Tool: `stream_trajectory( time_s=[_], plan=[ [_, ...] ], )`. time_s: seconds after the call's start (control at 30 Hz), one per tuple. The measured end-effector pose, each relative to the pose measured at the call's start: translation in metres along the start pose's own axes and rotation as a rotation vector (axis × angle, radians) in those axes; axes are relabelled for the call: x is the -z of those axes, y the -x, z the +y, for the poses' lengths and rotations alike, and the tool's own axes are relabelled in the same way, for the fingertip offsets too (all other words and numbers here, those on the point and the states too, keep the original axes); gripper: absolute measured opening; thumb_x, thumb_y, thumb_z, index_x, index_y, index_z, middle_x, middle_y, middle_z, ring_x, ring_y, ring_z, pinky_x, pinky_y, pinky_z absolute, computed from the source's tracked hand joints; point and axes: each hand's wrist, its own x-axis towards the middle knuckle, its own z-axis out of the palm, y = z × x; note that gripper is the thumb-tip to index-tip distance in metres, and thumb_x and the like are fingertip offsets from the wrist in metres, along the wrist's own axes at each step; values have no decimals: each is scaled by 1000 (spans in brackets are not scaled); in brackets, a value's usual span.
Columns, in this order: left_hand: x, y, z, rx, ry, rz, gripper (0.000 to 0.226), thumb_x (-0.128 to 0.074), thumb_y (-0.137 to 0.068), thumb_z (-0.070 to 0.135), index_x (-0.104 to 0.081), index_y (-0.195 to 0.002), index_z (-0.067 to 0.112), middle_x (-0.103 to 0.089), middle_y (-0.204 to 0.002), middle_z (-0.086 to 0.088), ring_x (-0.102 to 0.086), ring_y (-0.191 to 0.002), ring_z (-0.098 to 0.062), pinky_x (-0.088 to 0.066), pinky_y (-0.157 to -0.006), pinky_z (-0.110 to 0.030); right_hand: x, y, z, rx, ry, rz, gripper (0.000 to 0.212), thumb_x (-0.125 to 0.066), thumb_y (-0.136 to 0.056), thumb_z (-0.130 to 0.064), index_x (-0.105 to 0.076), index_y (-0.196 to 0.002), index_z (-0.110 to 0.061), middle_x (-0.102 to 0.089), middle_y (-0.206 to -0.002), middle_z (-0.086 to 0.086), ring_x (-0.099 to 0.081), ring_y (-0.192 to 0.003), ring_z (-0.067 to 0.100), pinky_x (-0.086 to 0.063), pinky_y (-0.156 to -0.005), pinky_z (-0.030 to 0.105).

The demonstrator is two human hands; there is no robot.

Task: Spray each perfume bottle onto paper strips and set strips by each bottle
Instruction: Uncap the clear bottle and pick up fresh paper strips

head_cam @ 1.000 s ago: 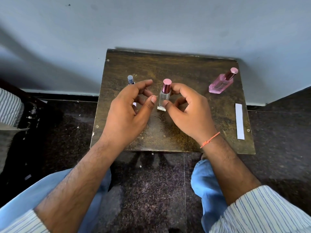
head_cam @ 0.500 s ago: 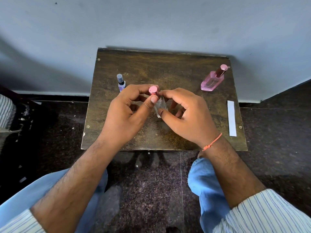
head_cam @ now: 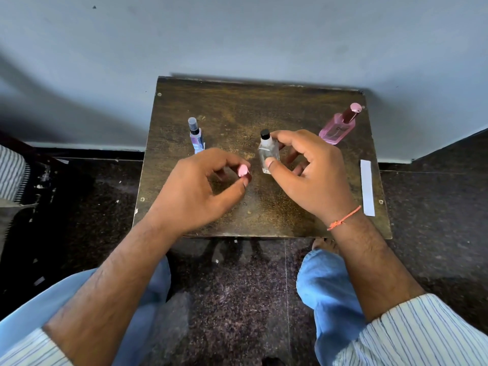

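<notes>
**Cap off the clear bottle, held apart in the left hand**

A small dark wooden table [head_cam: 237,107] stood against a pale wall, and the person's two forearms reached over its near edge. The right hand [head_cam: 314,175] was wrapped around a small clear perfume bottle [head_cam: 268,151], thumb on its front and fingers behind, holding it upright over the middle of the table with its black spray nozzle bare. The left hand [head_cam: 195,188] was curled just beside it, pinching the pink cap [head_cam: 243,171] between thumb and fingertips, clear of the bottle. At the far right corner stood a pink perfume bottle [head_cam: 336,129], capped. A small purple spray bottle [head_cam: 196,137] stood behind the left hand. A white paper strip [head_cam: 367,187] lay flat along the table's right edge, well apart from both hands.
</notes>
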Motion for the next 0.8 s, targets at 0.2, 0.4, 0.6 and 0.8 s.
stream_trajectory(
  time_s=[0.2, 0.4, 0.6, 0.8],
  plan=[
    [7, 6, -10, -55, -163, -186, 26, -86, -85, 28, -81, -110, 30, -78, -99, 17, -70, -85, -7, -57, -78, -23, -3, -5, -2, -13, -16, 17, 32, -82, -92, -20, -79, -123, -22, -69, -104, -18, -66, -78, 14, -52, -55, 25],
    [10, 9, -13, -87, -270, -238, 34, -70, -84, 47, -80, -113, 33, -74, -103, 24, -61, -88, 8, -52, -87, -20, -7, -8, -1, -34, -36, 23, 35, -81, -93, -20, -77, -127, -23, -74, -110, -11, -68, -78, 14, -49, -62, 20],
    [12, 10, -15, -90, -347, -279, 42, -68, -85, 55, -79, -119, 33, -74, -112, 18, -67, -103, -9, -59, -93, -38, -12, -10, 1, -85, -40, 10, 38, -81, -94, -19, -76, -131, -22, -76, -120, -10, -72, -83, 13, -54, -74, 17],
    [13, 11, -13, -67, -270, -211, 52, -76, -82, 57, -76, -126, 30, -73, -107, 19, -63, -96, -1, -55, -94, -24, -17, -10, -1, -160, -57, -24, 39, -82, -94, -19, -75, -131, -29, -76, -124, -16, -75, -89, 7, -58, -85, 16]
  ],
)
